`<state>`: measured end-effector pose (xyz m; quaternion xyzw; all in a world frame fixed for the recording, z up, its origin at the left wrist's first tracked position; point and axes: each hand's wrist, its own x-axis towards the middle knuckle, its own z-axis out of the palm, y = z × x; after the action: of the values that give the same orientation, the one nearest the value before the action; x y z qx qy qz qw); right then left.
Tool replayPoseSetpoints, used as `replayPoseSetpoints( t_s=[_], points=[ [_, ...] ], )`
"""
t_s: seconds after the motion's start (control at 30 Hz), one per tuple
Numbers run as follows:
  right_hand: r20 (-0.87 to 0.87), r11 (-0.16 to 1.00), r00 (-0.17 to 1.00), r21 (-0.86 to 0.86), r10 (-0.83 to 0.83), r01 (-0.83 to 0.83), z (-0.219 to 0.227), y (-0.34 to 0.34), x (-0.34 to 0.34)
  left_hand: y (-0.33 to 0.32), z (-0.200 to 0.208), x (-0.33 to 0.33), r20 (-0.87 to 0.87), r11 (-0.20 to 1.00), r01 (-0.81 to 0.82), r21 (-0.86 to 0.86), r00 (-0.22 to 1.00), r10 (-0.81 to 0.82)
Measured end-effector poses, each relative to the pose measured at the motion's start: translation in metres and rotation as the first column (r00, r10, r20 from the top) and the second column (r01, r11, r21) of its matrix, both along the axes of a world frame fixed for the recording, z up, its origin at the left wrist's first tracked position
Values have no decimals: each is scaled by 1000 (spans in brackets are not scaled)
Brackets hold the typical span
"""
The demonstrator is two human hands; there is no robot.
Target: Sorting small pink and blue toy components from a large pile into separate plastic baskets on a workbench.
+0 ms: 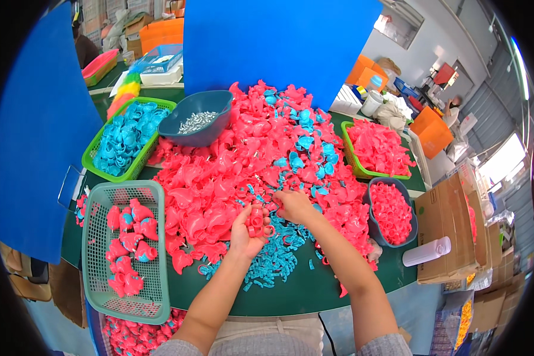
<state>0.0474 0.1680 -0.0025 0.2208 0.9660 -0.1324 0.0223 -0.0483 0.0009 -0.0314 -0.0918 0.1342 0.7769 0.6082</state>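
Observation:
My left hand (247, 228) is cupped around a small pink plastic piece (256, 221), held just above the table. My right hand (292, 204) sits beside it, fingers pinched at the same pink piece or a small part next to it; I cannot tell which. Both hands hover at the near edge of a big heap of pink plastic parts (231, 172) mixed with blue ones. Small blue ring-shaped parts (273, 255) lie scattered under and in front of my hands on the dark green table (302, 291).
A pale green basket (95, 261) at the left holds finished pink-and-blue pieces. Behind it stand a green basket of blue parts (124, 139) and a dark bowl of metal bits (199, 118). At right: a green basket (377, 148), a bowl of pink parts (391, 210), a white bottle (427, 251), cardboard boxes (448, 228).

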Motion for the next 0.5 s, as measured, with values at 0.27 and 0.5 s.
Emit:
replayPoseSetpoints(
  t_s=[0.27, 0.5],
  points=[
    [-125, 999, 992, -3, -32, 32, -10, 11, 1, 0, 2, 0, -17, 999, 3, -32, 1000, -4],
    [-449, 923, 878, -383, -164, -23, 29, -11, 17, -1, 4, 6, -123, 997, 19, -74, 992, -28]
  ],
)
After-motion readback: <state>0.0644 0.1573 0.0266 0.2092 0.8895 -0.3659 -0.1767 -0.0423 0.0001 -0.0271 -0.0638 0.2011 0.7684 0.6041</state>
